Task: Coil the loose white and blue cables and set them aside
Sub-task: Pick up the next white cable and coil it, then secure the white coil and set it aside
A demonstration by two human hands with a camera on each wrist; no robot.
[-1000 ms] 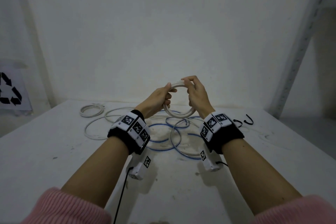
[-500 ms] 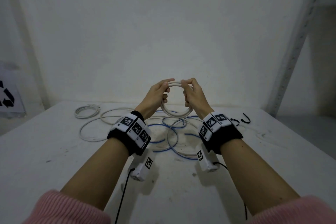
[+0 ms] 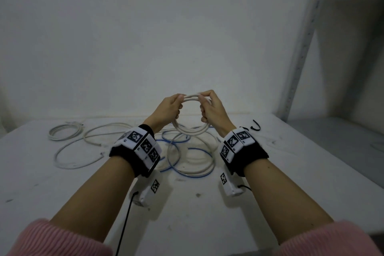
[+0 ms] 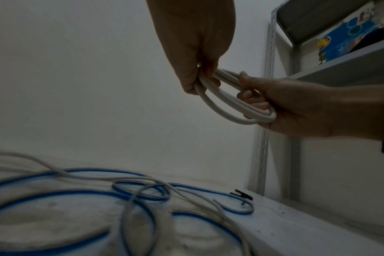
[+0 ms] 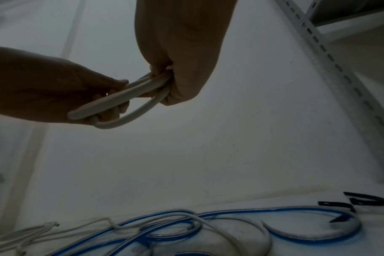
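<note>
A thick white cable wound into a small coil (image 3: 192,131) hangs in the air above the table, held by both hands. My left hand (image 3: 170,108) grips its left side (image 4: 205,94) and my right hand (image 3: 212,108) grips its right side (image 5: 143,87), fingers curled round the loops. Below them on the white table (image 3: 62,193) lie loose loops of blue cable (image 3: 195,174) (image 4: 81,194) (image 5: 307,238) mixed with thin white cable (image 3: 79,164). A small coiled white cable (image 3: 64,130) rests at the table's far left.
Black cable ties or clips (image 3: 256,128) (image 5: 366,201) lie at the table's back right. A grey metal shelf upright (image 3: 301,48) stands to the right, with a shelf holding a blue package (image 4: 340,45). A plain white wall rises behind the table.
Both hands have lifted the white coil a little higher and shifted their grip towards its top. The camera view has swung slightly, so the recycling sign at left is out of view.
</note>
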